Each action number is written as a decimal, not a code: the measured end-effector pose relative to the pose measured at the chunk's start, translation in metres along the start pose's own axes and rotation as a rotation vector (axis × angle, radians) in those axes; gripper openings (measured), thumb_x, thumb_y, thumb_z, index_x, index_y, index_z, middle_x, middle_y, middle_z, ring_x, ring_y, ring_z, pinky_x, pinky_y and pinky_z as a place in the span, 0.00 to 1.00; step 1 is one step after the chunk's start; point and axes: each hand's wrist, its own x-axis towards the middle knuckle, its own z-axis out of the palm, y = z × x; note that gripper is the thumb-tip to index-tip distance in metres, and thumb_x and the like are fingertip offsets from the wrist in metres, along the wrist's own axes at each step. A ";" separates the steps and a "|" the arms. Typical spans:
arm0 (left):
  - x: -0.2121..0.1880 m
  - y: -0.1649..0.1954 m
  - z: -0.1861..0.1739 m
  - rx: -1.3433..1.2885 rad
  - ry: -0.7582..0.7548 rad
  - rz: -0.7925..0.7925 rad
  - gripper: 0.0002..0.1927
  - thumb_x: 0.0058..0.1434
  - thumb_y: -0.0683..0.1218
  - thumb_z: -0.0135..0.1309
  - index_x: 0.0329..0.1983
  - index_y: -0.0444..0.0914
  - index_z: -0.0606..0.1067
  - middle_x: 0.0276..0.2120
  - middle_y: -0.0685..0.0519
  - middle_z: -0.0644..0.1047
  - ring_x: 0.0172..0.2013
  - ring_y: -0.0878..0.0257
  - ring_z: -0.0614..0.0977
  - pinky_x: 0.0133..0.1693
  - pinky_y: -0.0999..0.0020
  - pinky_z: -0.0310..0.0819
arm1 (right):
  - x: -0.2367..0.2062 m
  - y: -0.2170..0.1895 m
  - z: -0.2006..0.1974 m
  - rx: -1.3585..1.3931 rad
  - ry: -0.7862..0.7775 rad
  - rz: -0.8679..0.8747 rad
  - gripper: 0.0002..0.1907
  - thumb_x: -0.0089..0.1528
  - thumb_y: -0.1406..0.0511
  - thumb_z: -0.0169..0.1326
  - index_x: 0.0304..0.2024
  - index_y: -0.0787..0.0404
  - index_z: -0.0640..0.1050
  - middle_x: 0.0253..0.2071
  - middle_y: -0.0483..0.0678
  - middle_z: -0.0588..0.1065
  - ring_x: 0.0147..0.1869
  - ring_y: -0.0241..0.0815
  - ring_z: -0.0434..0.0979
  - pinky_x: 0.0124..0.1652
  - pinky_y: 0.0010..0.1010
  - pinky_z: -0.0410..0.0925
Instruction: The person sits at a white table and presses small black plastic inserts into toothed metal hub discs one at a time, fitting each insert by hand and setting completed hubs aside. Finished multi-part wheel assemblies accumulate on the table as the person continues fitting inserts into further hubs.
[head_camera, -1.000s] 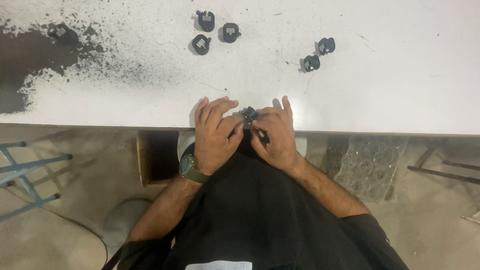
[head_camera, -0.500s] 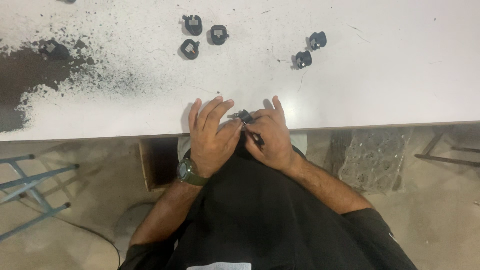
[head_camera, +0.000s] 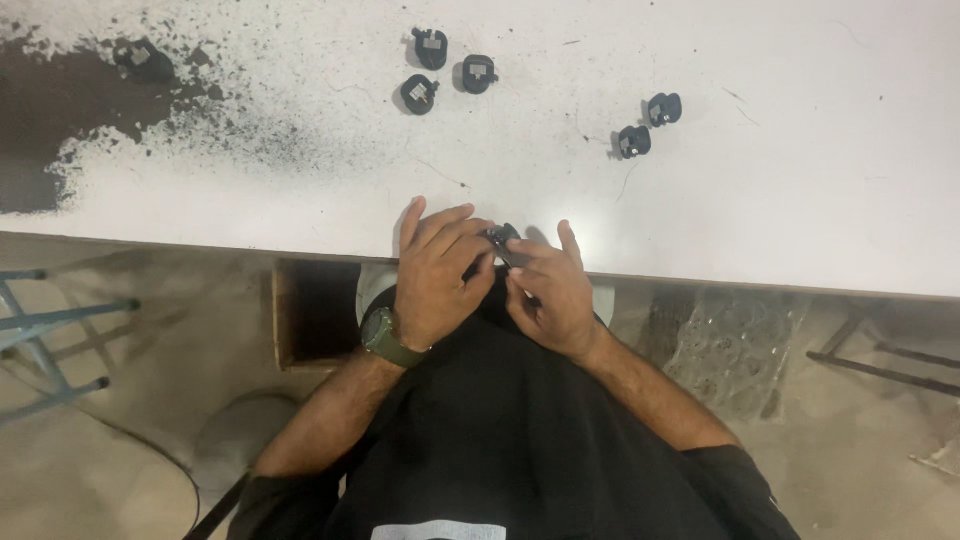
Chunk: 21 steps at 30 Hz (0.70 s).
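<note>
black part held at the white tabletop's near edge

black and small, the part (head_camera: 502, 240) sits between our two hands right at the near edge of the white tabletop (head_camera: 780, 180), just above our dark shirt. our left hand (head_camera: 437, 275) lies over it from the left, fingers stretched forward and the thumb side pressed against the piece; a green watch (head_camera: 388, 338) wraps that wrist. our right hand (head_camera: 553, 292) meets it from the right, its grip closed on the part and on a thin dark tool or stem (head_camera: 524, 268) that slants down toward our body; we cannot tell exactly what that stem is. both hands pinch the same piece, so neither grip is open

further back on the tabletop, well apart from the hands, three black plug-like pieces (head_camera: 446, 72) lie in a loose cluster, and two more (head_camera: 647, 125) lie to their right, just beside each other. a dark stain of black powder (head_camera: 90, 120) spreads over the far left of the surface, with a smudged lump in it

below the tabletop's edge we see a bare concrete floor (head_camera: 110, 440), a blue metal frame (head_camera: 45, 330) at the left, and a brown box-like opening (head_camera: 310, 315) just left of our left forearm
</note>
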 end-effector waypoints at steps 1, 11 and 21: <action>0.000 -0.001 0.000 -0.004 -0.005 -0.001 0.05 0.59 0.41 0.61 0.39 0.41 0.79 0.50 0.56 0.80 0.61 0.56 0.76 0.71 0.42 0.48 | 0.000 -0.001 0.001 -0.014 -0.002 0.000 0.20 0.59 0.78 0.61 0.49 0.61 0.71 0.41 0.49 0.76 0.63 0.51 0.79 0.75 0.62 0.49; -0.001 -0.004 -0.004 -0.075 -0.009 -0.013 0.06 0.61 0.41 0.59 0.41 0.40 0.80 0.49 0.57 0.81 0.62 0.56 0.76 0.72 0.40 0.46 | 0.010 -0.009 0.003 -0.089 0.001 0.067 0.16 0.58 0.78 0.63 0.44 0.60 0.74 0.42 0.49 0.77 0.58 0.49 0.81 0.74 0.58 0.54; -0.002 -0.004 -0.005 -0.080 0.002 -0.003 0.03 0.59 0.40 0.59 0.36 0.41 0.79 0.47 0.57 0.81 0.60 0.56 0.77 0.71 0.40 0.46 | 0.011 -0.012 0.003 -0.107 0.027 0.033 0.17 0.57 0.79 0.63 0.44 0.60 0.75 0.41 0.49 0.78 0.56 0.49 0.81 0.72 0.57 0.56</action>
